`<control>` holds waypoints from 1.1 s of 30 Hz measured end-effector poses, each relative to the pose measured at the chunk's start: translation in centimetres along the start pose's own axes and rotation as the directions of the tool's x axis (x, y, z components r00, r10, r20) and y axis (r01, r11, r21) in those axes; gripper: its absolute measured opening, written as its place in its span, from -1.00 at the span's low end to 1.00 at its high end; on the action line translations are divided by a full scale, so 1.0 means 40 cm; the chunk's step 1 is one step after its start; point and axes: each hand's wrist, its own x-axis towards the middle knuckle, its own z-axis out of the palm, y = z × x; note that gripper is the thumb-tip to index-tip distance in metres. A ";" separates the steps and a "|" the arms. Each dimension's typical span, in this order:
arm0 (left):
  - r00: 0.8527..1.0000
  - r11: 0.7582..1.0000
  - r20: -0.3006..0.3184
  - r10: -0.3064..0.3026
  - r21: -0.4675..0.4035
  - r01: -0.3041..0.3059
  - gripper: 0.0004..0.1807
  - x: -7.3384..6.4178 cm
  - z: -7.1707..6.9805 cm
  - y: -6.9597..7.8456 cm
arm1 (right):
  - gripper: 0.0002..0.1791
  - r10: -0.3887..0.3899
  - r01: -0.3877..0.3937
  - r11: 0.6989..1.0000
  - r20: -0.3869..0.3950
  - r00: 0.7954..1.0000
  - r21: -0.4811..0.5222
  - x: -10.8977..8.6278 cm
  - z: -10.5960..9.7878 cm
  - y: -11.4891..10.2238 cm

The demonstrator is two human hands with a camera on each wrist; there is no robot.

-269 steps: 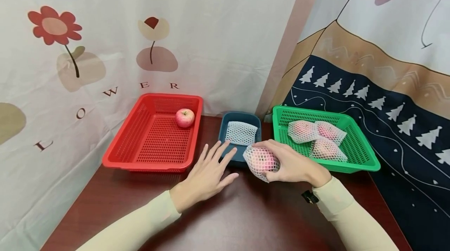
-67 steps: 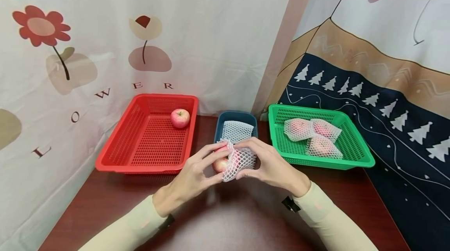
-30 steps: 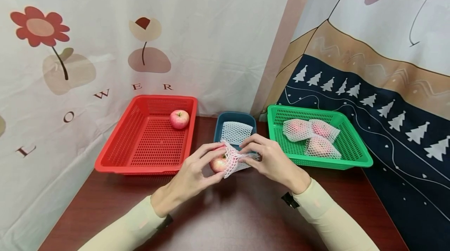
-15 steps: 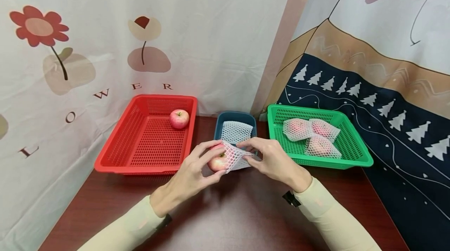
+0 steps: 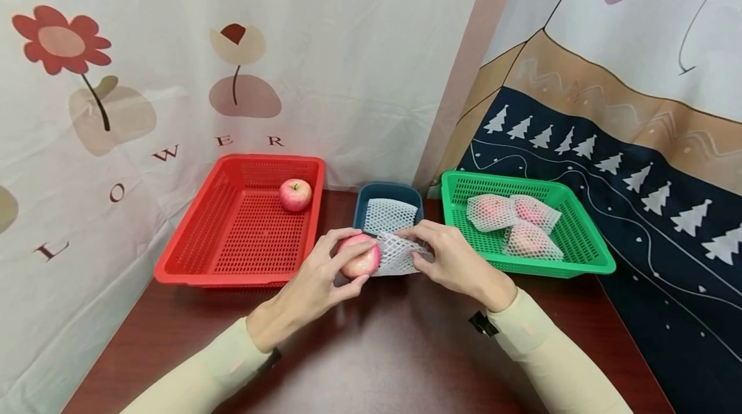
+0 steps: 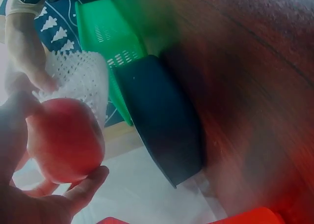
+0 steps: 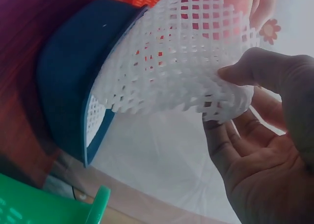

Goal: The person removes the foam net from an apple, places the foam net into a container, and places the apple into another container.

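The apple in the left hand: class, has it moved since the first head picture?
Yes, the apple has moved left: it was by the near right corner of the blue tray and is now by the near left one.

Downward head and close wrist views share netting [image 5: 395, 255].

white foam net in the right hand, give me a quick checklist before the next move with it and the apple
1. Round pink-red apple held by left hand: ok.
2. White foam net pinched by right hand: ok.
3. Net fully clear of the apple: cannot tell, they overlap in the right wrist view.
4. Red plastic basket has bare space: ok.
5. Dark blue plastic tray empty: not ok, white foam netting lies inside.
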 end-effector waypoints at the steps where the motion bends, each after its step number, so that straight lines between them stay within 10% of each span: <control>1: 1.000 1.000 0.000 -0.009 -0.002 0.009 -0.24 0.001 0.000 -0.001 | -0.52 0.013 -0.013 1.000 0.004 1.000 -0.006 0.000 -0.001 0.003; 33: 0.994 0.996 0.069 -0.084 0.007 0.084 -0.25 0.003 -0.008 -0.010 | -0.81 0.165 -0.171 0.978 -0.064 0.984 -0.121 0.115 -0.024 0.085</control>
